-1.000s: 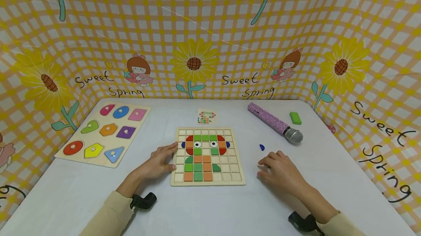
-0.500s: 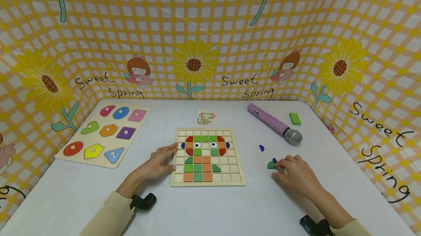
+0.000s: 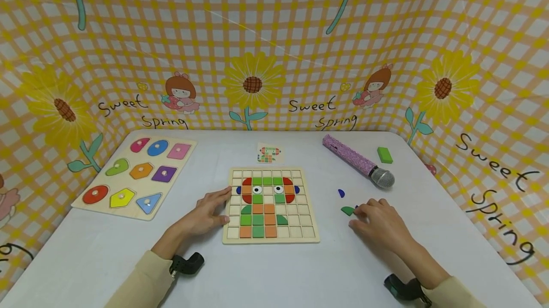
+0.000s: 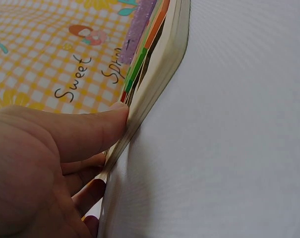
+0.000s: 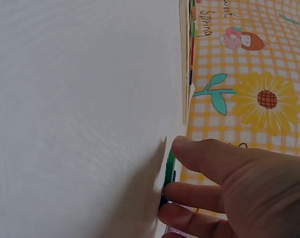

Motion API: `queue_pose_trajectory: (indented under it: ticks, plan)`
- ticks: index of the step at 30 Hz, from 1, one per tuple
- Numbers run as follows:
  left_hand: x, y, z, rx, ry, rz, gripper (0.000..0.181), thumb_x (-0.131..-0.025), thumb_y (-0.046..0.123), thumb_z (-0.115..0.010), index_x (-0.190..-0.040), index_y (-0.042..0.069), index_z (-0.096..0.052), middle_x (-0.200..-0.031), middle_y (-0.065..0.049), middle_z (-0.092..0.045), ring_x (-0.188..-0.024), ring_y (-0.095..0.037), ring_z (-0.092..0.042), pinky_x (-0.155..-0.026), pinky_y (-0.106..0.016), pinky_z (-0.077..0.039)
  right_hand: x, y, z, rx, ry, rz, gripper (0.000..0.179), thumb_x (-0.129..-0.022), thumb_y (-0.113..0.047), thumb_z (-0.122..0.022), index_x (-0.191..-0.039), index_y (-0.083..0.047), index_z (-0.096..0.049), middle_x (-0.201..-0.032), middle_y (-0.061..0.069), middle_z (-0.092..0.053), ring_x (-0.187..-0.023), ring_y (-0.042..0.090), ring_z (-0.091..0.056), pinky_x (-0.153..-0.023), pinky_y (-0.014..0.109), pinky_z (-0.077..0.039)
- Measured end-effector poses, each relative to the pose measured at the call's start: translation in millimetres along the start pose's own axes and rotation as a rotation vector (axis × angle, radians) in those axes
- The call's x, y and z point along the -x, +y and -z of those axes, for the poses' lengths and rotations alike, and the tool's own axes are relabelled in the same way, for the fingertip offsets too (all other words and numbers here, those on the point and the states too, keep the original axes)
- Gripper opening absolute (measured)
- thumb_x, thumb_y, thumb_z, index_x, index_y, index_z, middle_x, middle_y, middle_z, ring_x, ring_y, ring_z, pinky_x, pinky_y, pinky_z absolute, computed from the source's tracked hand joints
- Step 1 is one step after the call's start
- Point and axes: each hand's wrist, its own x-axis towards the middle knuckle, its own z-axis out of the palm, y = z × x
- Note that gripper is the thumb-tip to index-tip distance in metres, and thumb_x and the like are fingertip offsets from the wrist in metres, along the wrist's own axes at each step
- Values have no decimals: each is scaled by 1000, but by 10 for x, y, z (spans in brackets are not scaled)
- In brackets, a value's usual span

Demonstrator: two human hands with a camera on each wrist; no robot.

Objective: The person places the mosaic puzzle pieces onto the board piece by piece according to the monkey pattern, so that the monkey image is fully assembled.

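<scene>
A wooden grid board (image 3: 302, 231) holds coloured square and rounded tiles forming an animal-like figure. My left hand (image 3: 209, 210) rests against its left edge, thumb near the front corner; in the left wrist view the thumb (image 4: 97, 131) touches the board's side. To the right of the board, my right hand (image 3: 381, 224) is low over the table, fingertips at a green quarter-round tile (image 3: 347, 210). A blue half-round tile (image 5: 163, 201) is partly hidden under those fingers, thumb and fingers apart. Another blue half-round tile (image 3: 341, 193) lies just beyond.
A small pattern card (image 3: 270, 153) lies behind the board. At left is a shape puzzle (image 3: 135, 184) with knobbed pieces. A glittery purple microphone (image 3: 358, 161) and a green block (image 3: 385, 155) lie at back right. A patterned cloth (image 3: 253, 26) rises behind the table.
My right hand moved right, uncovering the green and blue tiles, then came slightly back left. The green tile has shifted left and turned. My left hand has stayed at the board.
</scene>
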Motion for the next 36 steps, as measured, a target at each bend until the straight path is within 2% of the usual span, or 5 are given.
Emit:
queue_pose_trajectory:
  ticks: [6, 12, 20, 29, 36]
  plan:
    - [5, 2, -3, 1, 3, -4, 67, -86, 13, -65, -145, 3, -34, -158, -7, -22, -143, -34, -17, -112, -59, -11, -37, -33, 1, 6, -27, -13, 33, -75, -30, -75, -97, -6, -72, -96, 12, -66, -87, 27, -52, -73, 44, -44]
    - [14, 15, -11, 17, -1, 7, 67, -86, 12, -65, -145, 3, -35, -158, -6, -22, -144, -34, -16, -113, -59, -10, -130, -133, -33, 22, -57, 8, 37, -75, -33, -75, -101, -7, -71, -93, 7, -65, -85, 23, -50, -72, 41, -43]
    - [6, 14, -10, 16, 3, 7, 67, -86, 12, -65, -145, 3, -35, -158, -6, -22, -144, -33, -16, -113, -59, -10, -179, -230, -65, 24, -26, 96, 27, -72, -28, -78, -94, -13, -73, -89, 3, -64, -84, 21, -50, -72, 39, -43]
    - [-8, 13, -17, 17, 8, 10, 68, -85, 12, -66, -145, 4, -35, -158, -6, -22, -144, -33, -17, -113, -59, -10, -187, -223, -76, 17, 5, 104, 23, -71, -26, -79, -89, -12, -73, -89, 3, -64, -85, 21, -50, -73, 39, -42]
    - [-10, -6, -27, 21, 8, 18, 68, -85, 12, -66, -145, 5, -34, -159, -5, -21, -145, -32, -16, -114, -58, -10, -211, -519, -43, -6, 10, 186, 27, -71, -25, -79, -94, -13, -73, -92, 1, -65, -87, 18, -48, -76, 35, -41]
